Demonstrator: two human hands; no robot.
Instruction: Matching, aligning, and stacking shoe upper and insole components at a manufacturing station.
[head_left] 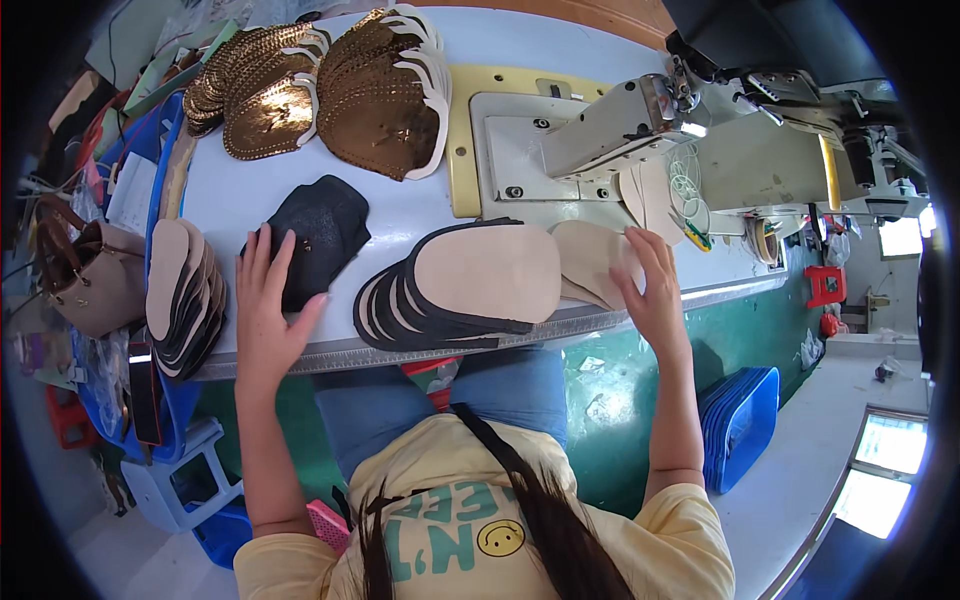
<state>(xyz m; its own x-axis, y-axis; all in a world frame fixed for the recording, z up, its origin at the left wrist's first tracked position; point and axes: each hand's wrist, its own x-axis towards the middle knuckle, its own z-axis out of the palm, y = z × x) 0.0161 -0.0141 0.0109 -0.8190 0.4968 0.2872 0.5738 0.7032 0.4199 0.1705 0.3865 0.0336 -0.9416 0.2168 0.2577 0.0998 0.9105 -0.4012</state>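
Note:
My left hand (268, 305) lies at the left edge of a small stack of black leather pieces (325, 230), fingers stretched and thumb apart. My right hand (655, 290) is open too, its fingers and thumb at the right edge of some beige sole-shaped pieces (590, 255); the fingertips are slightly blurred. Between my hands a fanned stack of black-edged beige insole pieces (487, 275) lies along the table's front edge. Another fanned stack of beige and black pieces (180, 290) sits left of my left hand.
A sewing machine (620, 130) stands beyond my right hand, with pale thread (685, 180) and small snips (697, 238) beside it. Bronze shiny uppers (380, 100) are piled at the back left. A ruler strip (600, 325) edges the table. Left of it is a handbag (95, 270).

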